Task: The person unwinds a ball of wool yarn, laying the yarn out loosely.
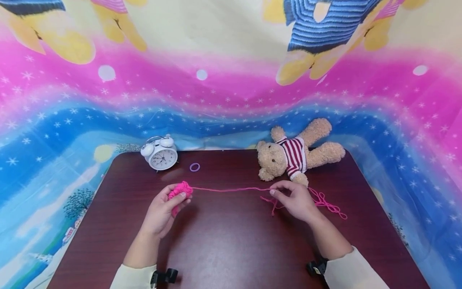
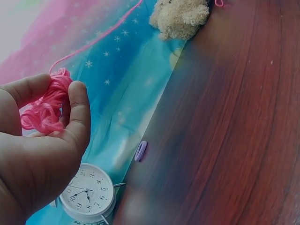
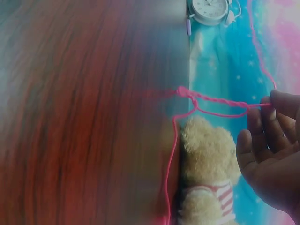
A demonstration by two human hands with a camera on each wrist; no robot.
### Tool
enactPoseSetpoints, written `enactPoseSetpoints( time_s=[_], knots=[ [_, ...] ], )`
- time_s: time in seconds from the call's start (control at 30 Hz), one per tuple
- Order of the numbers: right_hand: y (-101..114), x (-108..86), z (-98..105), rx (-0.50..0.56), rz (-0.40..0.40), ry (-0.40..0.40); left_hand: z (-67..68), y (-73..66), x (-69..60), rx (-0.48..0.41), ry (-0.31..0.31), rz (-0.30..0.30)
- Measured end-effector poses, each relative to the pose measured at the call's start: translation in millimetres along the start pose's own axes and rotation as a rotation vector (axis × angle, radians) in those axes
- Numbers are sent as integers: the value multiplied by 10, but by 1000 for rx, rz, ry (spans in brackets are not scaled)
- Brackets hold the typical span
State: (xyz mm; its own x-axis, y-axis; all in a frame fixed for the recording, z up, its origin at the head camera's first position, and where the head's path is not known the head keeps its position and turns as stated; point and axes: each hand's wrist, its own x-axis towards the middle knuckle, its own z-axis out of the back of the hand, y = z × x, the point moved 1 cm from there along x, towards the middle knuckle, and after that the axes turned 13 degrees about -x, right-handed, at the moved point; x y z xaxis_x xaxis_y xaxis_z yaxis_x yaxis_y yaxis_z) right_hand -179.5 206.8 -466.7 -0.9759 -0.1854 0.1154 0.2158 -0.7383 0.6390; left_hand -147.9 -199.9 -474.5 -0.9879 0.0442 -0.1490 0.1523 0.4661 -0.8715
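Observation:
A bundle of pink yarn [image 1: 183,188] is held between the thumb and fingers of my left hand [image 1: 160,210], above the table's left half. From it a single pink strand [image 1: 227,190] runs nearly level across to my right hand [image 1: 296,200], whose thumb and index finger pinch it. The left wrist view shows the looped bundle [image 2: 47,110] in the curled fingers. In the right wrist view, a twisted length of yarn [image 3: 215,98] hangs from the pinch. More loose yarn [image 1: 330,206] lies on the table beyond and right of my right hand.
On the dark wooden table [image 1: 231,241], a white alarm clock [image 1: 160,154] stands at the back left beside a purple ring [image 1: 195,167]. A teddy bear [image 1: 294,154] in a striped shirt lies at the back right. A printed cloth [image 1: 216,92] hangs behind.

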Motion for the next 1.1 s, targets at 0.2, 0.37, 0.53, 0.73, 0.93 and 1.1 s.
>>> enactPoseSetpoints(
  time_s=[0.2,0.37,0.53,0.73,0.93,1.1],
  knots=[
    [-115,-35,91,-35,-17,-25,41,-30,-15,0,-4,-1],
    [-230,-87,169,-57,-32,-52,86,-51,-23,3,-9,-9],
    [-341,-125,248,-81,-39,-90,128,-78,-41,5,-21,-21],
    [-490,-169,342,-114,-55,-104,185,-105,-63,4,-33,-9],
    [-591,-221,429,-153,-83,-107,247,-122,-78,-6,-35,-9],
    [-664,-265,512,-148,-109,-98,273,-134,-86,-10,-37,-6]
  ],
)
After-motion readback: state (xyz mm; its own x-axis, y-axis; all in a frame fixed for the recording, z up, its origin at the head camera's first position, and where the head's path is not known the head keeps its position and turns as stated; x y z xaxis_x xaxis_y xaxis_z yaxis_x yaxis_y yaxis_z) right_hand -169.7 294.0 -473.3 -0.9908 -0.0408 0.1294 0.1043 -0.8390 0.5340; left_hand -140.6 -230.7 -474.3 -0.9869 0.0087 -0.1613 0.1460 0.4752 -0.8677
